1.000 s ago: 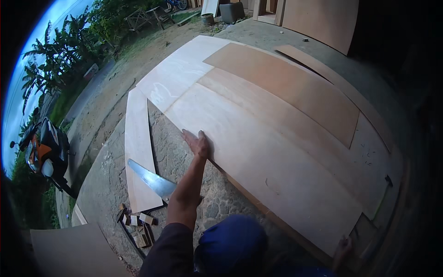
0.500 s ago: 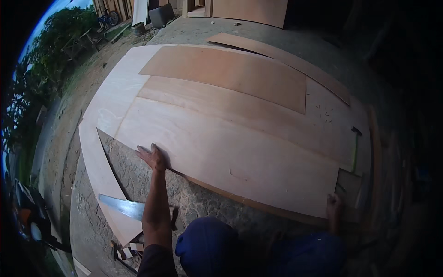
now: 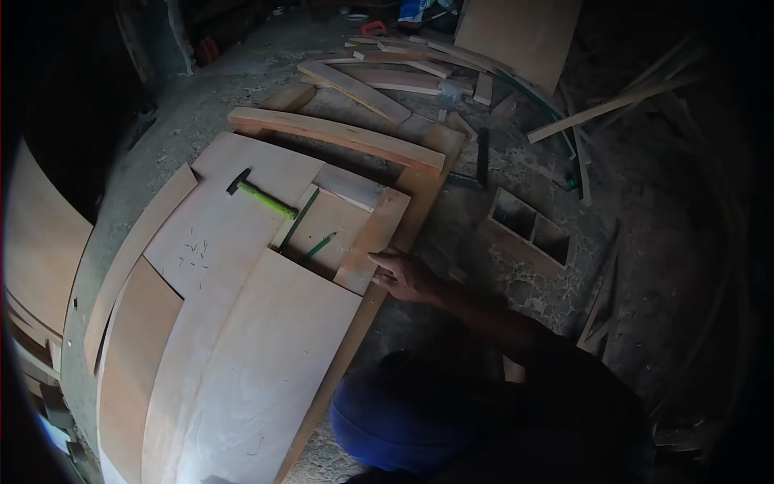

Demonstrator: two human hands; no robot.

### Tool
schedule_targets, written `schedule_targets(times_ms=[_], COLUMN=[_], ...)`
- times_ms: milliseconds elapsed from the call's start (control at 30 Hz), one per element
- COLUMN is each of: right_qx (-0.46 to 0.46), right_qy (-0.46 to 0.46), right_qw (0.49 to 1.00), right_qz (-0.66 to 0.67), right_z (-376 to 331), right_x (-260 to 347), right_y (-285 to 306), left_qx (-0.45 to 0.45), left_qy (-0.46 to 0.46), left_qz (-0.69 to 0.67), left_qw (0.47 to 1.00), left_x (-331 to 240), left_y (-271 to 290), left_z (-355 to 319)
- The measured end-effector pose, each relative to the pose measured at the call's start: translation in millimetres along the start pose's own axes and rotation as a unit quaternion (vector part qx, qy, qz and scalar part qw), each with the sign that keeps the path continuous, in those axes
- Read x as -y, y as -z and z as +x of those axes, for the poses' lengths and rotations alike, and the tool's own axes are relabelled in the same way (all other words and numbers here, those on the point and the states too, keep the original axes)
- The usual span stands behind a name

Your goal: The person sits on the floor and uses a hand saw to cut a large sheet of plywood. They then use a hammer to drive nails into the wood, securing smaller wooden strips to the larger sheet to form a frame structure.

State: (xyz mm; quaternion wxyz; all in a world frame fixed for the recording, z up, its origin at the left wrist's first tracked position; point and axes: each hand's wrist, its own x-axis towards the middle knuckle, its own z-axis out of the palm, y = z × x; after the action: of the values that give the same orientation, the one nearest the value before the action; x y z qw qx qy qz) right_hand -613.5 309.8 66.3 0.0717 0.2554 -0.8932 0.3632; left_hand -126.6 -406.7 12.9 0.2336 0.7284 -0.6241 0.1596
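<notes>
My right hand point(image 3: 405, 276) reaches in from the lower right, its fingers lying on the edge of a wooden frame rail point(image 3: 379, 230) where it meets a pale plywood sheet point(image 3: 266, 363). It holds nothing. A hammer with a green handle point(image 3: 262, 198) lies on the plywood to the upper left. A green pencil point(image 3: 319, 246) rests on a smaller board close to the hand. Several small nails point(image 3: 193, 250) are scattered on the sheet. My left hand is out of the picture. My knee in blue cloth point(image 3: 395, 419) is at the bottom.
A curved wooden beam point(image 3: 334, 133) crosses behind the sheets. A small wooden box with compartments point(image 3: 528, 230) sits on the cracked ground to the right. Loose planks point(image 3: 387, 81) and a leaning board point(image 3: 516, 32) lie at the back. More plywood point(image 3: 40, 234) stands at the left.
The view has swung right, from the sheets' outdoor end to their shed end. My left hand, flat on the plywood before, has left the picture; the handsaw is gone from view too.
</notes>
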Motion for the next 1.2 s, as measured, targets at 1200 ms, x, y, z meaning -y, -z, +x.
schedule_targets(times_ms=[1200], right_qx=[0.357], right_qy=[0.212], right_qw=[0.889], right_qz=[0.194], right_z=[107.7], right_x=[152.5], right_y=[-99.2], left_qx=[0.186], left_qy=[-0.002], left_qz=[-0.26], left_qw=[0.948], left_x=[42.0], left_y=[267.3], left_z=[-343.8])
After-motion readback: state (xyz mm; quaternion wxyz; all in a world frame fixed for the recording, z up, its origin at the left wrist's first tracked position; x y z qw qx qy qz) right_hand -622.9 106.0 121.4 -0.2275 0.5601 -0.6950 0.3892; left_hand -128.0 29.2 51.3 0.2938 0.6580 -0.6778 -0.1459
